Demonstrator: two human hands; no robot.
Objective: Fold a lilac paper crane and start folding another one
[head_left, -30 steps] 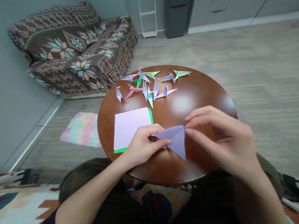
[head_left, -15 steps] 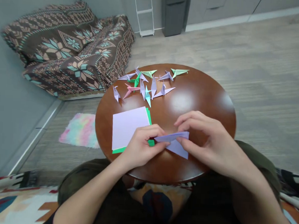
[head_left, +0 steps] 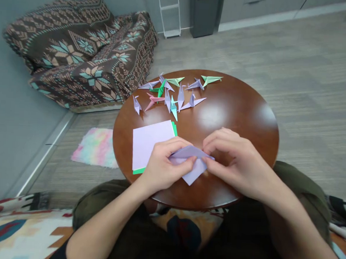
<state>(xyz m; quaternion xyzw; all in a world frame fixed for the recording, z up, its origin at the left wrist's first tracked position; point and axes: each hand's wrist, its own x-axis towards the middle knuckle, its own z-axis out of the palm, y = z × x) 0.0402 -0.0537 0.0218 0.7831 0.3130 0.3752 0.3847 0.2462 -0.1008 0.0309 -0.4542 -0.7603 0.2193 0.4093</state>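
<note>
- Grips narrow: left hand [head_left: 165, 166] and right hand [head_left: 235, 162] pinch a folded lilac paper [head_left: 191, 162] over the round wooden surface [head_left: 239, 106]
- Done: origami cranes [head_left: 171, 94] lie along the far side
- Left: a stack of unfolded paper squares [head_left: 151, 144] beside the left hand

1. The scene is evenly lit by soft, fairly bright indoor light; no source is seen.
2. A pale glare is thrown across the table [head_left: 211, 117].
3. Faint, soft shadows are cast under the left hand [head_left: 165, 164] and right hand [head_left: 241, 165].
4. Bending is seen toward the frame edges, notably along the skirting [head_left: 45, 153].
5. Fine edges of the paper cranes [head_left: 171, 94] are slightly softened.
</note>
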